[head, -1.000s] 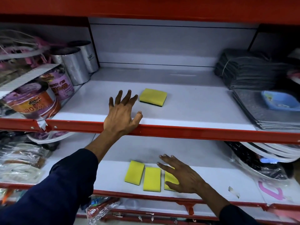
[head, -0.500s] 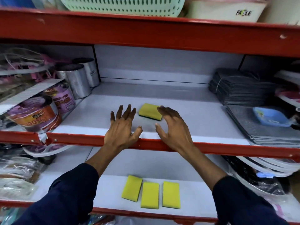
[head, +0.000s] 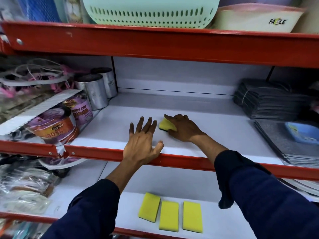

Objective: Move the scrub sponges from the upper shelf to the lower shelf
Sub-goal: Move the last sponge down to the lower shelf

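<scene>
One yellow scrub sponge (head: pixel 163 124) with a dark underside lies on the white upper shelf (head: pixel 215 135). My right hand (head: pixel 183 129) rests over its right half, fingers curled around it, the sponge still on the shelf. My left hand (head: pixel 142 144) lies flat and spread on the upper shelf's red front edge, just left of the sponge, holding nothing. Three yellow sponges (head: pixel 170 214) lie side by side on the white lower shelf (head: pixel 212 226), near its front edge.
Tubs of scrubbers (head: pixel 57 128) and metal cans (head: pixel 96 94) crowd the upper shelf's left. Stacked dark cloths (head: pixel 264 100) and grey sheets with a blue tray (head: pixel 300 131) fill its right. Packaged goods (head: pixel 24 185) sit at the lower left. A green basket (head: pixel 148 11) stands above.
My right hand left the lower shelf, rose to the upper shelf and came down over the sponge. The left hand stayed on the red edge. The view tilted upward.
</scene>
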